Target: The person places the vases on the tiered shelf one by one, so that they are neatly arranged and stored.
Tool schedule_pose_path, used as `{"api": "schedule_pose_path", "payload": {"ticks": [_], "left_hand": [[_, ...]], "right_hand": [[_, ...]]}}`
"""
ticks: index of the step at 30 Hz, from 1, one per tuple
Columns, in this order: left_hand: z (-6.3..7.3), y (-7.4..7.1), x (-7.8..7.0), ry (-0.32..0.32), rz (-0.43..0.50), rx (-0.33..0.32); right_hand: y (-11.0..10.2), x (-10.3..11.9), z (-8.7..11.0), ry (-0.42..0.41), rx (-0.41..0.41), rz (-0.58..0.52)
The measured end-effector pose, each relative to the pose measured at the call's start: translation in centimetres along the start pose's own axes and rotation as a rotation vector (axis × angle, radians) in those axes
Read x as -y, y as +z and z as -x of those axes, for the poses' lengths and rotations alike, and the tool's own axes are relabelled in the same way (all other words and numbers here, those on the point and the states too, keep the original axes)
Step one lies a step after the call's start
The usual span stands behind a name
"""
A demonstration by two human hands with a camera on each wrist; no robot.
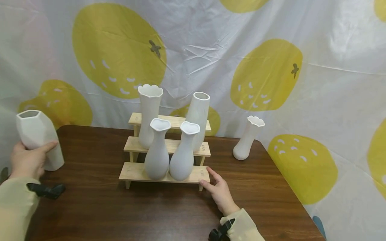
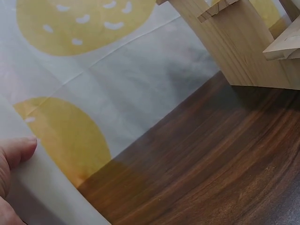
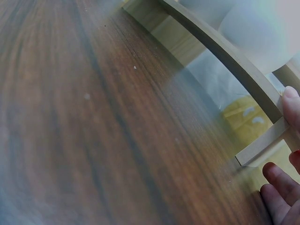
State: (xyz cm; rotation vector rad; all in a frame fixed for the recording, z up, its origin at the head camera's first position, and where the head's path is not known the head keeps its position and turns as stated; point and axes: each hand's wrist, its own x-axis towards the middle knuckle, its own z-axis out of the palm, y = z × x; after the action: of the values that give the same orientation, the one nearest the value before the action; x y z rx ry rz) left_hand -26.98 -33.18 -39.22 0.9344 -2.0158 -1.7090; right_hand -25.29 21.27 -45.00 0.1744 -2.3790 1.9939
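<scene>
At the left side of the head view, my left hand (image 1: 28, 160) grips a white faceted vase (image 1: 39, 130) with a five-sided mouth, thumb across its side. The vase leans slightly. My right hand (image 1: 221, 194) holds the right end of the bottom step of a three-step wooden stand (image 1: 132, 171), thumb (image 3: 290, 103) at the front edge. Two white narrow-necked vases, a left one (image 1: 156, 160) and a right one (image 1: 182, 164), stand side by side on that step. Behind them on the middle step are a tall scalloped-rim vase (image 1: 149, 117) and a smooth round-mouthed vase (image 1: 197, 117).
A smaller white vase with a frilled rim (image 1: 245, 140) stands near the back right corner of the dark wooden table (image 1: 144, 214). A white curtain with yellow fruit prints (image 1: 193, 60) hangs right behind the table and along its right side.
</scene>
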Motion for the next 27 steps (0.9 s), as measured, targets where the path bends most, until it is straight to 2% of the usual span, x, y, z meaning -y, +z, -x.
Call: {"api": "schedule_pose_path", "payload": {"ticks": [3, 8, 14, 20, 27], "left_hand": [[-0.1, 0.1, 0.0, 0.002, -0.01, -0.009], [-0.1, 0.3, -0.1, 0.0, -0.006, -0.026], [0.1, 0.4, -0.2, 0.007, -0.017, -0.033], [0.1, 0.2, -0.1, 0.021, -0.072, -0.02], [0.3, 0.1, -0.3, 0.037, -0.092, 0.013]], "right_hand": [[0.0, 0.3, 0.1, 0.001, 0.001, -0.002], [-0.2, -1.5, -0.7, 0.008, -0.018, -0.013], [-0.3, -2.1, -1.0, 0.005, -0.021, -0.015], [-0.2, -2.0, -0.9, 0.008, -0.02, -0.02], [-0.2, -1.8, -0.8, 0.001, -0.016, -0.015]]}}
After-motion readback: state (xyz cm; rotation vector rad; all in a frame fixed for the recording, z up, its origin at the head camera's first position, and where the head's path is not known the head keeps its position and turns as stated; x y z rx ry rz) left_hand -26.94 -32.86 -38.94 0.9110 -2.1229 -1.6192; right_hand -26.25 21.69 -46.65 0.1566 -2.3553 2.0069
